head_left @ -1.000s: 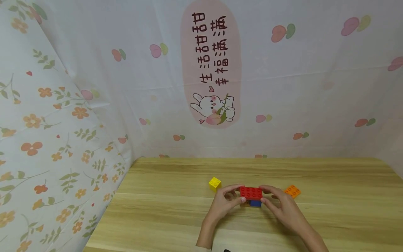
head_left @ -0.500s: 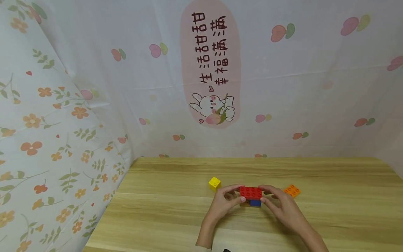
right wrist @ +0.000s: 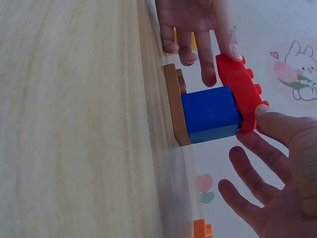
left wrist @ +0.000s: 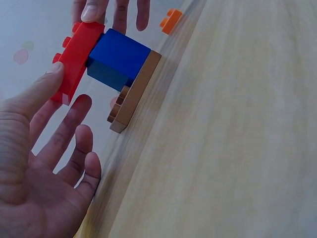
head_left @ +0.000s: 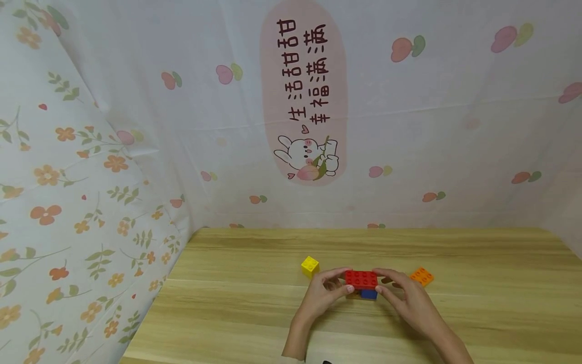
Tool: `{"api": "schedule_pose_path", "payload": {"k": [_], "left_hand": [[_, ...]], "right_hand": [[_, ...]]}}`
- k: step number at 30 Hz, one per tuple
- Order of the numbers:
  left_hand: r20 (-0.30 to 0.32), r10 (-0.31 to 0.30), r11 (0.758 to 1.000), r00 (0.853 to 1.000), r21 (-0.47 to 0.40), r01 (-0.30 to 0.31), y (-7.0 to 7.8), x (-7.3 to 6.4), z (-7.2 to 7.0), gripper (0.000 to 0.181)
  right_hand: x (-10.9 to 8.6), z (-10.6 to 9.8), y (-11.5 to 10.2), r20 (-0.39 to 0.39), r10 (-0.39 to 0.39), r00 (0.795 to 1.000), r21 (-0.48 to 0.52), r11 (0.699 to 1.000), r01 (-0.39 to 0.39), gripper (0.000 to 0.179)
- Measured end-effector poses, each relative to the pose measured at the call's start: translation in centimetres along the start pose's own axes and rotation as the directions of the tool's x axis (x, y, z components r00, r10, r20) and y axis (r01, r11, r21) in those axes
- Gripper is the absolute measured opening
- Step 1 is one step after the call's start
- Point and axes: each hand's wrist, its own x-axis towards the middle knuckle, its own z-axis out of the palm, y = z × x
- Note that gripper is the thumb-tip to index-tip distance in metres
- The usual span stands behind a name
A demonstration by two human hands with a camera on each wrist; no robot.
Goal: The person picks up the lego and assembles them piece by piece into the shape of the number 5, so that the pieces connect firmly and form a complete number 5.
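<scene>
A red studded brick (head_left: 361,279) lies over a blue block (right wrist: 210,110), its right part on the block's top and its left part overhanging. It looks slightly tilted, and dark studs show in a narrow gap between the two. The blue block stands on one end of a flat brown brick (left wrist: 136,94), whose bare studs are on the left. My left hand (head_left: 322,293) pinches the red brick's left end between thumb and finger. At the right end, my right hand (head_left: 409,299) pinches the same brick. The other fingers of both hands spread loosely beside the stack.
A yellow cube brick (head_left: 310,266) sits on the wooden table (head_left: 227,303), behind and left of my left hand. An orange flat brick (head_left: 422,276) lies just beyond my right hand. Patterned cloth (head_left: 409,126) hangs behind the table.
</scene>
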Motion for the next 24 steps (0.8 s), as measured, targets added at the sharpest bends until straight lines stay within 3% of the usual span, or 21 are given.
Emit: {"api": "schedule_pose_path", "payload": {"k": [5,10,13,20,24], "left_hand": [[0.012,-0.040,0.999,0.999,-0.013,0.040,2.5,-0.5,-0.2,0.033],[0.022,-0.048,0.998,0.999,-0.027,0.048,2.8,-0.5,-0.2,0.032],[0.022,-0.045,0.998,0.999,-0.031,0.046,2.4,-0.4,-0.2,0.032],[0.005,-0.058,0.998,0.998,-0.023,0.058,-0.5,0.1,0.1,0.034],[0.002,-0.050,0.999,0.999,-0.015,0.050,-1.0,0.2,0.1,0.034]], "right_hand": [[0.0,0.1,0.1,-0.007,0.005,1.000,-0.001,1.000,-0.005,0.031],[0.0,0.1,0.1,-0.009,0.013,1.000,0.010,1.000,-0.013,0.031],[0.0,0.1,0.1,-0.015,0.016,1.000,0.022,1.000,-0.015,0.031],[0.0,0.2,0.1,-0.013,0.033,0.999,0.038,0.999,-0.033,0.031],[-0.1,0.3,0.2,-0.009,0.032,0.999,0.046,0.998,-0.032,0.031]]}}
